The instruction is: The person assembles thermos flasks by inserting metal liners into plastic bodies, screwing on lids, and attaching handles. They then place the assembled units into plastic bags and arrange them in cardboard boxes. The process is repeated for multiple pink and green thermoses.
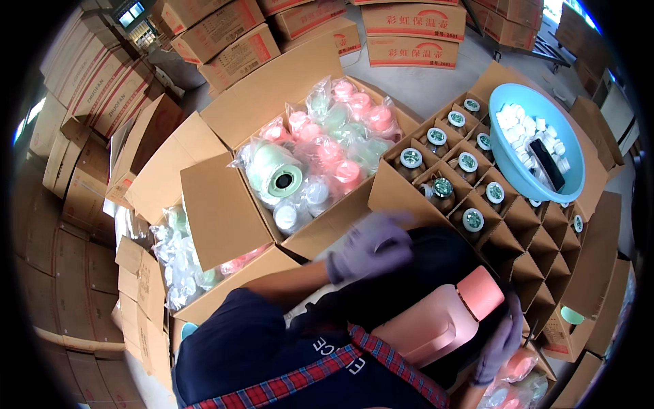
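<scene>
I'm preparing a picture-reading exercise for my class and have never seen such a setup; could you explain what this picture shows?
There is no machine here: these are a person's own hands in pale purple gloves. A wide fisheye camera on the head looks down, so edges bend.

The left hand, blurred, holds nothing visible. The right hand is beside a pink, handled bottle over the lap; whether it grips is unclear.

Ahead, an open brown cardboard box holds plastic-wrapped pink and pale green pieces. To the right, a divided cardboard carton holds round, white-rimmed containers, with a light-blue plastic basin of small white pieces on top.
</scene>
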{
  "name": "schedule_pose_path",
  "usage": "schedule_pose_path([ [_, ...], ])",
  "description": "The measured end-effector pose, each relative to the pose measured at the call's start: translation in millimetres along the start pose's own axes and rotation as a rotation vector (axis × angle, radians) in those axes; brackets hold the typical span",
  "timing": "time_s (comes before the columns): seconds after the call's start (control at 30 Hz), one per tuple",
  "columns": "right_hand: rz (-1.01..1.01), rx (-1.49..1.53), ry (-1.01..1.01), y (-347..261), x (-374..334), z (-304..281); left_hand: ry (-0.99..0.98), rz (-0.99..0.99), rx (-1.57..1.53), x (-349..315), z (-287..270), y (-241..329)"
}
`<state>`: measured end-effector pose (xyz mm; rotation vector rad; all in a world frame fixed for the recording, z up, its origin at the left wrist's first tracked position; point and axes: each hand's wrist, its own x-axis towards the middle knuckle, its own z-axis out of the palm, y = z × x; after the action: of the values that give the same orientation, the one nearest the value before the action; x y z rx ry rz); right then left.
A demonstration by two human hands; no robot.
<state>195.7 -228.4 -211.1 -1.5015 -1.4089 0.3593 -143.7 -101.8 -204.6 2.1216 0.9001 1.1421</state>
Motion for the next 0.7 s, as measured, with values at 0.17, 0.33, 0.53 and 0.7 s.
schedule_pose_path([
  [0.17, 0.553, 0.05, 0.147, 58, -75, -33, 0.369, -0.672, 1.235, -63, -149, -192],
  [0.33, 0.533, -0.097, 0.217, 46, -42, -22, 0.21, -0.461, 1.362, -44, -164, -197],
  [0.53, 0.228, -0.03, 0.082, 25, 13, 40, -0.065, -0.556, 0.919, 84, -84, -273],
  [0.7, 0.047, -0.19, 0.025, 17, 23, 42, -0.278, -0.789, 1.061, 138, -69, -332],
])
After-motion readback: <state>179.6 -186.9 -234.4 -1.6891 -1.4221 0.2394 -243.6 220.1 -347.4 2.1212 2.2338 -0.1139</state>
